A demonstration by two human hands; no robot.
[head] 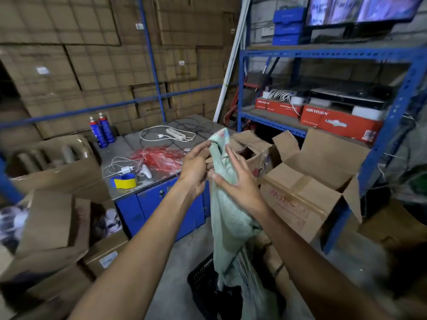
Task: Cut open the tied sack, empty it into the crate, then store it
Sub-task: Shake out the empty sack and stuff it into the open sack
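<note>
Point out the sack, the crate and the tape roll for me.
sack (pixel 227 218), head view: hanging cloth below the hands.
crate (pixel 202 277), head view: black mesh wall, left side.
tape roll (pixel 124 181), head view: yellow outer band.

"HIKVISION" on red boxes

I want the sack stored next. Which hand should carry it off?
Probably the left hand: its fingers pinch the sack near the top, so the hanging cloth already seems to hang from it. The right hand lies open against the cloth, gripping nothing.
</note>
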